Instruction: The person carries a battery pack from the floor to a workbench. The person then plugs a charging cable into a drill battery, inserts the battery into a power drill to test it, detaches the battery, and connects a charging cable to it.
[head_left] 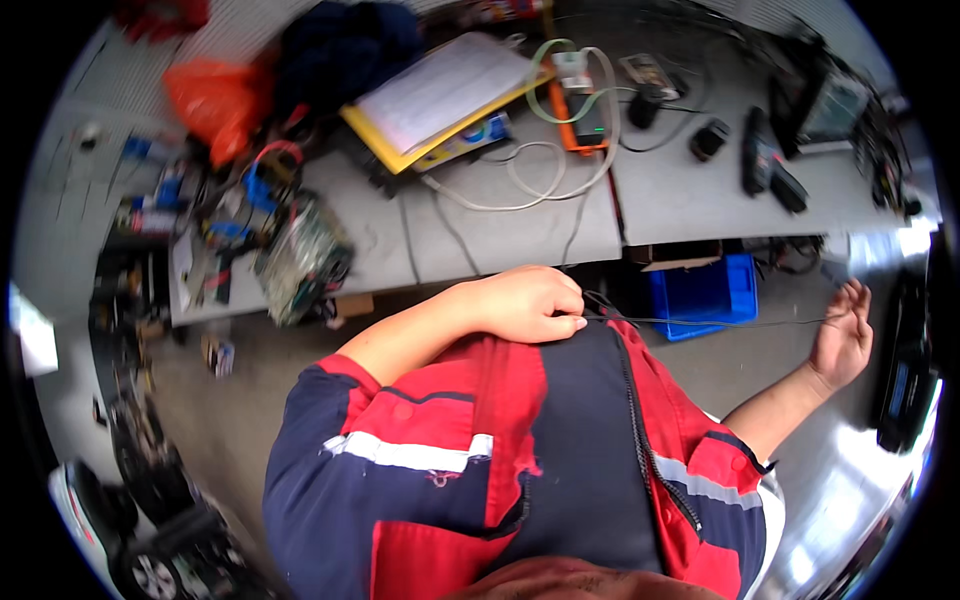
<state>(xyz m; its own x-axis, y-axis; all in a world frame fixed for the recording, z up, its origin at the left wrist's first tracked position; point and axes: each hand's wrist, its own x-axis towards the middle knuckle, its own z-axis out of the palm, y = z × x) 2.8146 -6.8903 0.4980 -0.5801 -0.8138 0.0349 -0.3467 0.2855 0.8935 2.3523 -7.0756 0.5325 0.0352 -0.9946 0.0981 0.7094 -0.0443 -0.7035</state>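
Observation:
A thin black cable [700,322] stretches nearly straight from my left hand to my right hand. In front of my chest, by the table's front edge, my left hand [535,303] is closed, with the cable coming out at its thumb; dark loops [597,300] show just beyond that. Far out to the right, my right hand [843,335] is raised with its fingers bent together where the cable reaches it. The grip itself is small and partly hidden there.
A grey table [520,235] spans the front, bearing a yellow clipboard with papers [445,95], an orange power strip [580,125] and a black handheld tool [757,150]. Below it stands a blue bin [735,290]. Bagged parts [305,255] lie at the left; a black case [905,370] is near my right hand.

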